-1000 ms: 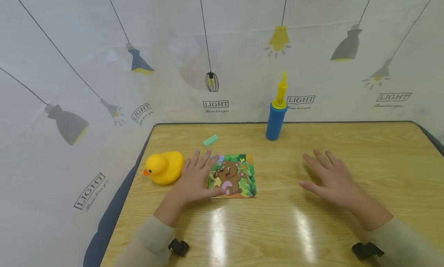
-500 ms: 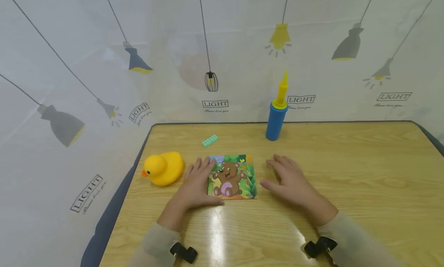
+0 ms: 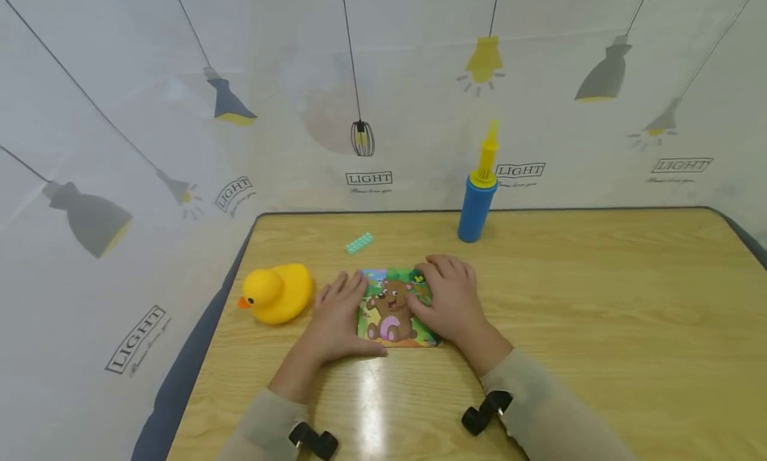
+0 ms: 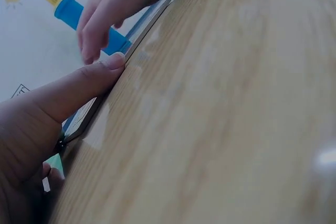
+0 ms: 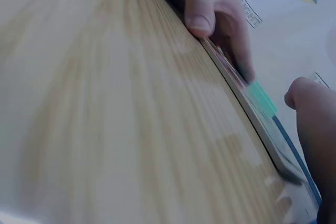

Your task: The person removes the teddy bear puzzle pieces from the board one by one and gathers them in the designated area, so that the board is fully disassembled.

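Now one puzzle [image 3: 392, 309], left hand [image 3: 335, 318] and right hand [image 3: 451, 304] flat on it, one duck [image 3: 275, 292]

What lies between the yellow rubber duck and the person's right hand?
In the head view, the left hand and the square bear picture puzzle board lie between the yellow rubber duck and the right hand, which rests on the board's right side.

Yellow rubber duck [image 3: 275, 293] at surface [image 3: 599, 301] left edge; mint toy brick [image 3: 359, 243] behind; blue-yellow pump [image 3: 477, 198] upright, rear.
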### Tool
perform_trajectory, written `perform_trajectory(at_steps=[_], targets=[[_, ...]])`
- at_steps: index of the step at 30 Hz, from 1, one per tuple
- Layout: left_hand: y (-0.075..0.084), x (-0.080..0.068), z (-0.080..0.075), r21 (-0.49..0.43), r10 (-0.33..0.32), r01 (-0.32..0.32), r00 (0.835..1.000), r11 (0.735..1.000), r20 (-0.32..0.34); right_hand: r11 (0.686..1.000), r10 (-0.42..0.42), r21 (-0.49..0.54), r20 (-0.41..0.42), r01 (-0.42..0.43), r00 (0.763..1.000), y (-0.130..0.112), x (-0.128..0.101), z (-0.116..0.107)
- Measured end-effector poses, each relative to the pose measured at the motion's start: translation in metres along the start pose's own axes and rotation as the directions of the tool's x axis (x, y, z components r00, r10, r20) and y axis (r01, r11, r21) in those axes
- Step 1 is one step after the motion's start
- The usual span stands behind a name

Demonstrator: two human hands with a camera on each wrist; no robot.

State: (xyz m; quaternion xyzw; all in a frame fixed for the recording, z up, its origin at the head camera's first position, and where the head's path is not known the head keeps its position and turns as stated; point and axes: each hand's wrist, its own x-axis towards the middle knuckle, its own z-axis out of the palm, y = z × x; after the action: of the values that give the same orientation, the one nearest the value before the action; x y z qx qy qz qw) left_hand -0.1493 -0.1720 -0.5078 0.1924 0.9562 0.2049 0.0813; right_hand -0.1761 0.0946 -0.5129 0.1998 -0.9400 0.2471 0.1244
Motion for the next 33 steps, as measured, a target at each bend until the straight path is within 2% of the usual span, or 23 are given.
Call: perform_trajectory(at_steps=[7, 17, 22, 30, 33], targets=[[0.004, 0.004, 0.005, -0.014, 0.005, -0.005, 1.0, 1.0, -0.002, 0.996, -0.079, -0.03, 0.051, 0.081, 0.996, -0.021, 0.016, 0.014], [0.001, 0.002, 0.003, 0.009, 0.007, -0.006, 1.0, 1.0, -0.024, 1.0, 0.003, 0.007, 0.136, -0.004, 0.991, -0.027, 0.023, 0.02], [-0.001, 0.001, 0.003, 0.004, 0.003, -0.003, 0.999, 1.0, -0.034, 1.0, 0.018, -0.027, 0.167, -0.014, 0.986, -0.034, 0.026, 0.023], [-0.004, 0.002, 0.002, 0.008, 0.009, -0.009, 0.999, 1.0, -0.041, 0.998, 0.064, -0.02, 0.159, -0.062, 0.985, -0.042, 0.027, 0.023], [-0.004, 0.001, 0.003, 0.017, 0.003, -0.003, 0.999, 1.0, -0.032, 0.996, 0.085, -0.003, 0.187, -0.086, 0.979, -0.043, 0.027, 0.022]])
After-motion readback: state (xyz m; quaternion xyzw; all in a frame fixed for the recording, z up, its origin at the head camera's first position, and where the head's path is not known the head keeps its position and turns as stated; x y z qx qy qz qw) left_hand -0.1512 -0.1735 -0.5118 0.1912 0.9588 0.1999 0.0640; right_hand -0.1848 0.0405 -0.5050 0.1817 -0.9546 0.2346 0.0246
